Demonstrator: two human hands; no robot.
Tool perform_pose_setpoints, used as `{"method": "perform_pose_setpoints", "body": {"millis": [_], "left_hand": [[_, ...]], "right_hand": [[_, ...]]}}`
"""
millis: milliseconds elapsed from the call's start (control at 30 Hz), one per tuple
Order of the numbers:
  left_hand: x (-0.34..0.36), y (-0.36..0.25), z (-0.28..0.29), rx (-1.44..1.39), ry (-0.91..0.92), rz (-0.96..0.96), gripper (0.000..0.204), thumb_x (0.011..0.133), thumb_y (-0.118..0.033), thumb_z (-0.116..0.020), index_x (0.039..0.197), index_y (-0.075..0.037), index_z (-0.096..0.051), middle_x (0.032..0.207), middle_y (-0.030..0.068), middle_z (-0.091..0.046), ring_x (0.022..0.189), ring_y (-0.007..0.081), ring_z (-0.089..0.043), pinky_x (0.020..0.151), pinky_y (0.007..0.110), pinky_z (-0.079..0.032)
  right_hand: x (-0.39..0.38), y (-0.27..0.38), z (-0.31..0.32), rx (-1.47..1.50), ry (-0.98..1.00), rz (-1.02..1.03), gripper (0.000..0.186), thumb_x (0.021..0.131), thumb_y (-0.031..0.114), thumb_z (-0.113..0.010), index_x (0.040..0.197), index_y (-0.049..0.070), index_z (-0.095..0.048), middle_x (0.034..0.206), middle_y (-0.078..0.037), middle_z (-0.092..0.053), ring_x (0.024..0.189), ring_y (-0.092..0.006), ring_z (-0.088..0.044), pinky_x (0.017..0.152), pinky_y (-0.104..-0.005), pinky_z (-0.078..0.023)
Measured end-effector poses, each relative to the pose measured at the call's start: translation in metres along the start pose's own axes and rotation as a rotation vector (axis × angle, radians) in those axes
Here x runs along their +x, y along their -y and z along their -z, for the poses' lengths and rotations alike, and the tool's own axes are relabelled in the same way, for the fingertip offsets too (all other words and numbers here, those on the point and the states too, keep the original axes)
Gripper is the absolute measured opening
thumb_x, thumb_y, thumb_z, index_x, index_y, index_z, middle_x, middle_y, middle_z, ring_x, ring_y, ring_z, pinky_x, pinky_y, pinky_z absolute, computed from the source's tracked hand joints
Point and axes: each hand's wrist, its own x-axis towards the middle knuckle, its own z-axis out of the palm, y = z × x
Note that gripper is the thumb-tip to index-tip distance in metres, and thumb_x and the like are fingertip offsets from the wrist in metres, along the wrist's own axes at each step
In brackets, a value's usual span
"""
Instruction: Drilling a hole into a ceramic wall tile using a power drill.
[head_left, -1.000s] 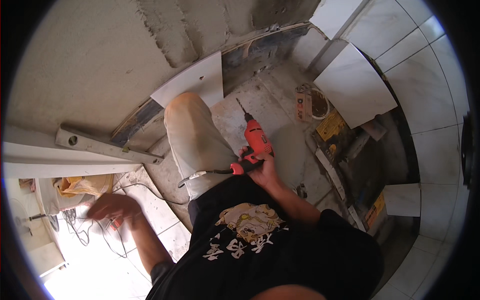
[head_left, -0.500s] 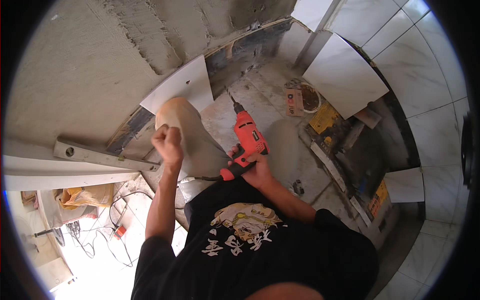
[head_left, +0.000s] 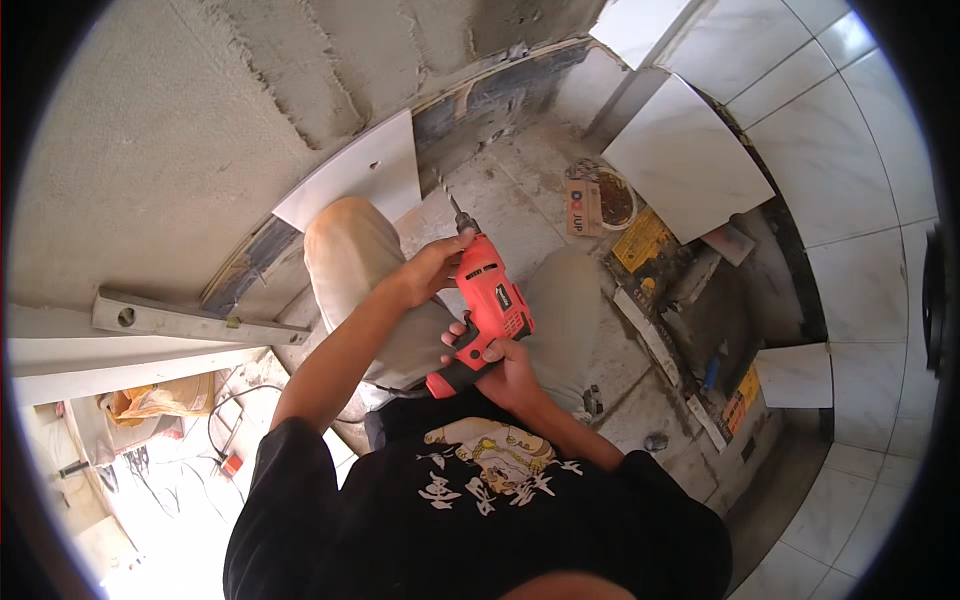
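A red and black electric drill (head_left: 497, 290) lies slantwise over my lap, its spiral bit (head_left: 447, 192) directed away from me and a little left. My right hand (head_left: 510, 372) is wrapped round the black grip, fingers near the trigger. At the drill's front end, my left hand (head_left: 432, 268) closes round the nose just behind the chuck (head_left: 464, 222); its far fingers are hidden. Beyond my left knee leans a white tile (head_left: 355, 178) with a small hole in it. The bit's tip is apart from that tile, to its right.
At right, a larger white tile (head_left: 688, 160) leans by a bucket (head_left: 617, 200) and a small cardboard box (head_left: 583, 207). A metal level (head_left: 200, 318) lies at left. Cables and an orange socket (head_left: 231, 464) are on the lower-left floor. A rough cement wall (head_left: 180, 130) rises ahead.
My left hand has come from a raised fist over my left knee onto the drill's front end. The drill has shifted slightly left and towards me, still in my right hand.
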Motion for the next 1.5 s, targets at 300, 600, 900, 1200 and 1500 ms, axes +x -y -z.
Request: {"method": "perform_pose_setpoints", "body": {"millis": [300,600,900,1200,1500], "left_hand": [[-0.002,0.008,0.007,-0.241,-0.242,-0.165,0.026,0.091,-0.026,-0.062,0.101,-0.001,-0.059,0.089,0.0110,-0.066,0.083,0.0226,-0.065,0.080,0.036,-0.054],[-0.008,0.006,0.007,-0.267,-0.340,-0.245,0.029,0.093,-0.029,-0.056,0.096,0.000,-0.057,0.087,0.0143,-0.065,0.081,0.0245,-0.063,0.078,0.038,-0.054],[-0.012,0.001,0.007,-0.215,-0.331,-0.261,0.030,0.094,-0.030,-0.056,0.097,0.000,-0.058,0.088,0.0143,-0.065,0.081,0.0240,-0.064,0.078,0.038,-0.054],[-0.011,0.003,0.005,-0.239,-0.333,-0.240,0.030,0.091,-0.030,-0.058,0.096,0.000,-0.059,0.085,0.0145,-0.067,0.076,0.0249,-0.065,0.076,0.037,-0.054],[-0.014,0.001,0.005,-0.267,-0.283,-0.237,0.033,0.092,-0.032,-0.055,0.099,0.000,-0.056,0.090,0.0154,-0.065,0.083,0.0269,-0.063,0.081,0.039,-0.054]], "right_hand": [[0.013,-0.010,-0.010,-0.109,-0.195,-0.037,0.054,0.070,0.005,-0.058,0.123,0.003,-0.052,0.110,-0.013,-0.063,0.103,-0.0282,-0.060,0.085,-0.0454,-0.051],[0.025,-0.020,-0.002,-0.167,-0.213,-0.012,0.050,0.072,0.005,-0.057,0.121,0.002,-0.053,0.106,-0.015,-0.065,0.098,-0.0292,-0.063,0.075,-0.0435,-0.054],[0.033,-0.021,-0.001,-0.128,-0.155,-0.036,0.053,0.067,0.005,-0.053,0.120,0.000,-0.053,0.106,-0.015,-0.063,0.100,-0.0290,-0.062,0.076,-0.0428,-0.054],[0.033,-0.020,0.002,-0.117,-0.115,-0.023,0.055,0.066,0.003,-0.052,0.121,0.000,-0.052,0.105,-0.015,-0.062,0.098,-0.0292,-0.061,0.075,-0.0419,-0.054],[0.032,-0.020,-0.005,-0.175,-0.135,-0.024,0.054,0.065,0.002,-0.052,0.118,0.000,-0.053,0.102,-0.016,-0.062,0.094,-0.0296,-0.061,0.071,-0.0422,-0.054]]}}
